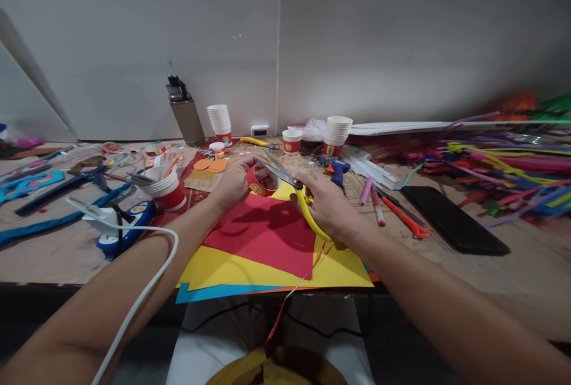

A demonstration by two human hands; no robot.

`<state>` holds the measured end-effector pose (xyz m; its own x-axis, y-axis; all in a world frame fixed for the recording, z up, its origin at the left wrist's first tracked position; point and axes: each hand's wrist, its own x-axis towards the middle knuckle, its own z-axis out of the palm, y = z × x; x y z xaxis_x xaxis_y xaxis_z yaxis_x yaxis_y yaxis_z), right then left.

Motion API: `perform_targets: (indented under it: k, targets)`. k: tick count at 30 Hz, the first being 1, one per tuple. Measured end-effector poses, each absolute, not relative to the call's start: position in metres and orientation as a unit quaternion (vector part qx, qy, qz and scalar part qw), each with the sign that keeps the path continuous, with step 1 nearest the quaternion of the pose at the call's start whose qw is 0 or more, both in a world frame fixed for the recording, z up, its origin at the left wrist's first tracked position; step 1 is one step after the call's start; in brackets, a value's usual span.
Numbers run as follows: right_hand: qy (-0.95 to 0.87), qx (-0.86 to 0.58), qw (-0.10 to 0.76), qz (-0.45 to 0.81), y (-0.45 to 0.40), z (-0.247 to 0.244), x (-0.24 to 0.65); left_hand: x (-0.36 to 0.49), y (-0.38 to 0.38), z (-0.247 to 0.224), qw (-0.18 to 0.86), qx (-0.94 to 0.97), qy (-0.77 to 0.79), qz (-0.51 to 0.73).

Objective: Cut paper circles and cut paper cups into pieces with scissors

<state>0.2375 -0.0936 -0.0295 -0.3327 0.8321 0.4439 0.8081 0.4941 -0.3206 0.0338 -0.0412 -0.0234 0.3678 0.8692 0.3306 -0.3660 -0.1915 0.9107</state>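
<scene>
My left hand (241, 178) is closed around a red paper cup piece (257, 181), a short ring with a gold emblem. In my right hand (328, 203) are scissors (310, 218) with yellow handles. Their metal blades are spread and reach left to the rim of the cup piece. Whether the blades touch the paper I cannot tell. Below both hands lies a red sheet (267, 236) on top of yellow sheets (223, 269). A blue sheet (207, 294) shows under them at the table edge. A thin red and white strip (285, 301) hangs down over that edge.
Left are a paper cup (172, 197) with tools, a blue power strip (129, 227) and a white cable (165, 266) across my left forearm. Stacked cups (338, 135) and a bottle (187, 114) stand behind. A black phone (452, 218) and pipe cleaners (504, 177) lie right.
</scene>
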Motion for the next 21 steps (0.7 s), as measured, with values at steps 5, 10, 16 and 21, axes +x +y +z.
perform_targets:
  k: [5, 10, 16, 21]
  targets:
    - [-0.774, -0.544, 0.322, 0.034, -0.092, -0.024, 0.238, 0.033, -0.043, -0.020, 0.574, 0.576, 0.260, 0.521]
    - [-0.749, -0.557, 0.358, 0.009, -0.086, -0.021, 0.246, 0.029, -0.034, -0.023, 0.493, 0.582, 0.288, 0.579]
    - [-0.762, -0.539, 0.358, 0.031, -0.084, -0.022, 0.250, 0.028, -0.029, -0.028, 0.432, 0.587, 0.311, 0.610]
    - [-0.741, -0.565, 0.352, 0.088, -0.084, -0.021, 0.251, 0.025, -0.025, -0.033, 0.508, 0.519, 0.312, 0.613]
